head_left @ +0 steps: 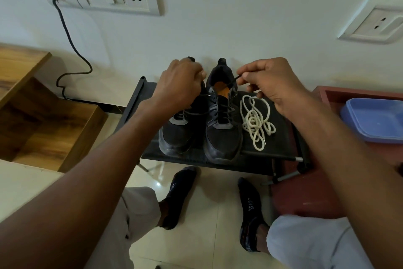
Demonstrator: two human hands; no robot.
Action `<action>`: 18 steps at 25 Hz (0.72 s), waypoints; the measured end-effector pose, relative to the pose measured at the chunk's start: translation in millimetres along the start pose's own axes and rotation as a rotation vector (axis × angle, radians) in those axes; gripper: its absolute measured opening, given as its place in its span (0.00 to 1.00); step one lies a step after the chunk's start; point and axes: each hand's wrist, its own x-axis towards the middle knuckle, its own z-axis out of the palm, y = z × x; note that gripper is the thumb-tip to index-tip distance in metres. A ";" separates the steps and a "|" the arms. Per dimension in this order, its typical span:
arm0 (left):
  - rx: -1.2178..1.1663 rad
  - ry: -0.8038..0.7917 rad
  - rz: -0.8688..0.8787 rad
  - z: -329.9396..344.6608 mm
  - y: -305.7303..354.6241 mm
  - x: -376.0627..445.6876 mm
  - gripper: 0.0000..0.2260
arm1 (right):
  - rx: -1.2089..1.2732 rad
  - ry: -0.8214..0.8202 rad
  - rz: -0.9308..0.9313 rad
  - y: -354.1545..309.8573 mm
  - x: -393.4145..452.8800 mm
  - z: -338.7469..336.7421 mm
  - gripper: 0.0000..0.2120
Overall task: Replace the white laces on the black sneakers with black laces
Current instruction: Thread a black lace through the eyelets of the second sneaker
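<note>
Head view. The 2 black sneakers (202, 124) stand side by side, toes toward you, on a low black shoe rack (272, 148) set against the wall, which puts the eyelets within reach of both arms. Your right hand (272, 85) pinches 1 end of the black lace (234, 80) between thumb and forefinger and draws it up and away from the collar of the right-hand sneaker (222, 129), keeping it taut. Your left hand (181, 83) curls over the collar of the left-hand sneaker (178, 133); it appears to grip the other lace end, though its fingers hide the contact. Black lacing already crosses the eyelets of both sneakers, so the job looks close to its final tightening. The removed white laces (257, 122) lie in a loose heap on the rack just beside the right-hand sneaker, set clear of the work. A blue tray (375, 120) rests well apart on the red surface to your right
</note>
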 end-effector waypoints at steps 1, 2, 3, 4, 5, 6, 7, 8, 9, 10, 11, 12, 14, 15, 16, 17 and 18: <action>-0.205 -0.013 0.013 -2.0 9.1 1.7 0.13 | -0.004 -0.050 -0.017 0.0 -0.9 3.0 0.06; -0.416 -0.086 0.009 -2.7 17.9 3.8 0.14 | 0.025 -0.088 -0.028 -0.7 -1.7 5.1 0.05; -0.567 -0.177 0.001 -2.9 25.2 4.5 0.16 | 0.065 -0.100 -0.038 -0.5 -1.1 6.4 0.05; -0.611 -0.252 0.004 -2.1 29.6 4.5 0.17 | 0.101 -0.089 -0.040 0.0 0.7 6.0 0.06; -0.566 -0.293 0.005 -1.0 30.7 4.8 0.18 | 0.126 -0.061 -0.032 1.4 3.2 4.9 0.06; -0.477 -0.299 -0.009 1.5 26.8 7.3 0.19 | 0.136 -0.023 -0.013 3.7 6.4 2.6 0.05; -0.360 -0.285 -0.028 4.1 21.0 10.0 0.18 | 0.122 0.028 0.008 7.6 9.9 -0.1 0.04; -0.240 -0.270 -0.042 6.4 14.6 12.5 0.18 | 0.089 0.094 0.028 12.8 13.3 -2.0 0.02; -0.141 -0.265 -0.050 7.7 9.6 13.8 0.18 | 0.034 0.166 0.032 19.3 17.1 -3.0 0.02; -0.059 -0.279 -0.047 8.4 6.6 13.7 0.17 | -0.030 0.220 0.022 24.8 20.3 -2.7 0.04; -0.001 -0.298 -0.034 9.3 6.2 13.0 0.16 | -0.088 0.223 0.007 27.9 22.9 -0.9 0.06; 0.017 -0.297 -0.012 11.2 7.6 12.8 0.12 | -0.135 0.169 -0.008 27.6 23.0 2.4 0.09; -0.105 -0.240 0.039 14.3 15.2 12.3 0.08 | -0.175 -0.002 -0.046 22.7 18.9 10.3 0.12; -0.236 -0.229 0.065 14.8 19.1 13.1 0.10 | -0.163 -0.043 -0.062 20.1 17.3 13.0 0.10; -0.373 -0.240 0.075 15.3 20.8 15.1 0.12 | -0.148 -0.030 -0.075 18.6 17.0 14.7 0.07; -0.471 -0.264 0.066 15.3 20.2 16.5 0.11 | -0.132 0.015 -0.087 18.6 17.3 15.5 0.05; -0.517 -0.287 0.047 15.0 19.0 16.8 0.09 | -0.121 0.069 -0.094 20.1 18.1 14.9 0.03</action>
